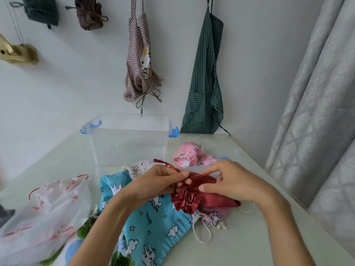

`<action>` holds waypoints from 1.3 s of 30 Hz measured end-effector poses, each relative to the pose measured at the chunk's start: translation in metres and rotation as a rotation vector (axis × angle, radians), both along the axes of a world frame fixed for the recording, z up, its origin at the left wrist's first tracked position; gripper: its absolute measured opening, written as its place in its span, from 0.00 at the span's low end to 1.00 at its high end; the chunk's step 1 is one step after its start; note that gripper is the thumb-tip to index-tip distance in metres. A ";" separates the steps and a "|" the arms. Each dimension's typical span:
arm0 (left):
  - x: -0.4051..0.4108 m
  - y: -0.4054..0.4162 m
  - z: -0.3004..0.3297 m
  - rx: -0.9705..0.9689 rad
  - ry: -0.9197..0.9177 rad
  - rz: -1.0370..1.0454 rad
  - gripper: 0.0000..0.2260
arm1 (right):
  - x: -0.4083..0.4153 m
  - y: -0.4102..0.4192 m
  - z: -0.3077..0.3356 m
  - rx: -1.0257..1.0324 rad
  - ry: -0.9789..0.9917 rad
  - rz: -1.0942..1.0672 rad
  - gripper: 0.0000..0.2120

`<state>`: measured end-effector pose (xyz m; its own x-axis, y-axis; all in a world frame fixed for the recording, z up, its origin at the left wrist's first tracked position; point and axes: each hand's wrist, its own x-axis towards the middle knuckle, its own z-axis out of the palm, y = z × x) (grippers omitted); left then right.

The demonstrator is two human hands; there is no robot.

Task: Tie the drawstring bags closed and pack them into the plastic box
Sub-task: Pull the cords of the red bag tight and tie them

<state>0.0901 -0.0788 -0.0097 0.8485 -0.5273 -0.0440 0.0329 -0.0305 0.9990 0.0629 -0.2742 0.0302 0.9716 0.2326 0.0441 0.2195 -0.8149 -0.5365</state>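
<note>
A dark red satin drawstring bag [201, 198] lies on the pile in front of me, its mouth gathered into ruffles. My left hand [153, 183] pinches its red cord, whose end trails up past my knuckles. My right hand [230, 181] pinches the cord and the bag's neck from the other side. Under it lie a blue cartoon-print bag [151, 225], a small white printed bag [138, 168] and a small lilac bag [213, 217] with white cords. A pink bag [190, 153] lies behind. The clear plastic box [128, 139] with blue latches stands open behind the pile; I see nothing inside it.
A translucent white bag [44, 214] with red cords and flamingo print sits at the front left. Green and blue yarn-like items [84, 231] lie beside it. Two aprons [203, 77] hang on the wall behind the table [249, 237]. A grey curtain [317, 112] hangs at the right.
</note>
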 end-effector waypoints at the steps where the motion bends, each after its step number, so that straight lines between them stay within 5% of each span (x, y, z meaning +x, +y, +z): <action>1: 0.000 0.000 0.000 0.013 -0.003 -0.007 0.12 | 0.003 0.003 -0.004 -0.035 -0.019 -0.026 0.09; 4: 0.001 0.003 -0.001 0.028 0.027 -0.020 0.12 | 0.009 0.001 -0.006 0.109 -0.126 -0.102 0.01; 8: 0.005 0.004 -0.004 -0.056 0.138 0.001 0.14 | 0.003 -0.006 0.002 0.355 -0.031 0.038 0.02; 11: 0.008 0.005 -0.005 -0.105 0.165 0.052 0.23 | -0.005 -0.004 0.006 0.303 0.066 0.152 0.06; 14: 0.007 0.007 -0.003 -0.100 0.136 0.073 0.19 | -0.008 -0.001 0.007 0.256 0.116 0.176 0.11; 18: 0.005 0.008 -0.001 -0.088 0.055 0.051 0.17 | 0.005 -0.004 0.002 0.274 -0.050 -0.062 0.09; 23: 0.004 0.005 0.001 -0.012 -0.071 0.065 0.19 | 0.007 0.012 -0.007 0.325 0.234 0.177 0.10; 31: 0.007 0.006 0.000 -0.031 -0.412 0.319 0.08 | 0.014 0.011 -0.016 0.539 0.125 0.043 0.01; 35: 0.006 -0.001 -0.007 0.066 -0.565 0.552 0.07 | 0.013 0.013 -0.015 0.555 0.226 0.058 0.10; 39: 0.003 -0.006 -0.012 0.113 -0.598 0.575 0.02 | 0.017 0.016 -0.022 0.619 0.328 0.013 0.12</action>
<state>0.0934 -0.0848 -0.0214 0.8812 -0.0248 0.4722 -0.4605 -0.2719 0.8450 0.0794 -0.2580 0.0082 0.9548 0.2709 -0.1224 -0.0252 -0.3365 -0.9413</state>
